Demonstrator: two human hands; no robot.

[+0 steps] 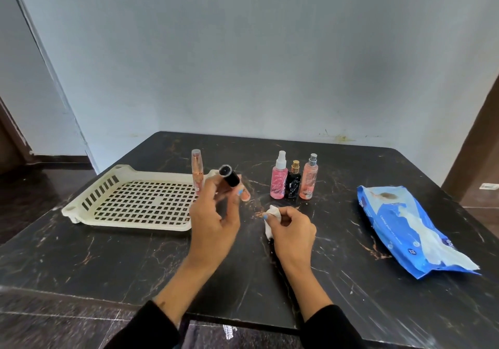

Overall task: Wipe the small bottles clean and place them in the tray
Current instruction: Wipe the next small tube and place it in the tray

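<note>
right hand (290,227) grips wipe (271,223) — tabletop

The table (351,213) was black with thin rust and white veins like marble. The tray (129,200) was cream, its floor a grid of small holes. The bottles were pink (278,184), black with a gold cap (293,188), peach (308,185), rosy clear (197,173) and black (230,78). The wipe (271,220) was white, the wipes packet (399,222) blue and white, the sleeves (151,327) black, the wall (243,52) pale blue-grey
</note>
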